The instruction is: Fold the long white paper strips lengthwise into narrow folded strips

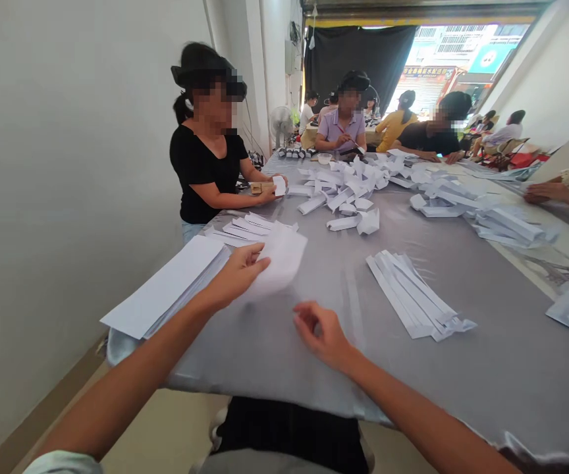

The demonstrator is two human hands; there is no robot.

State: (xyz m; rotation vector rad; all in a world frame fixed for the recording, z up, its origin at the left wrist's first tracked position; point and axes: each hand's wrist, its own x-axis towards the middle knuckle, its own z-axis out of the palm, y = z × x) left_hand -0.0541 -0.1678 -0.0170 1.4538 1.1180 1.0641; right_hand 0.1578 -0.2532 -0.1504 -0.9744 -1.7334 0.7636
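Note:
My left hand grips a white sheet of paper by its left edge, thumb on top, and holds it raised over the table; the sheet is slightly blurred. Below and to the right of it, my right hand hovers near the table's front part. Its fingers curl in, thumb and forefinger close together in a ring, with nothing seen in them. Left of my left hand lies a stack of long white paper sheets. Several folded paper strips lie side by side to the right of my right hand.
A grey cloth covers the table. Loose white folded papers are heaped at its middle, with more papers to the right. A person in black stands at the left side holding a small white piece. Other people sit farther back.

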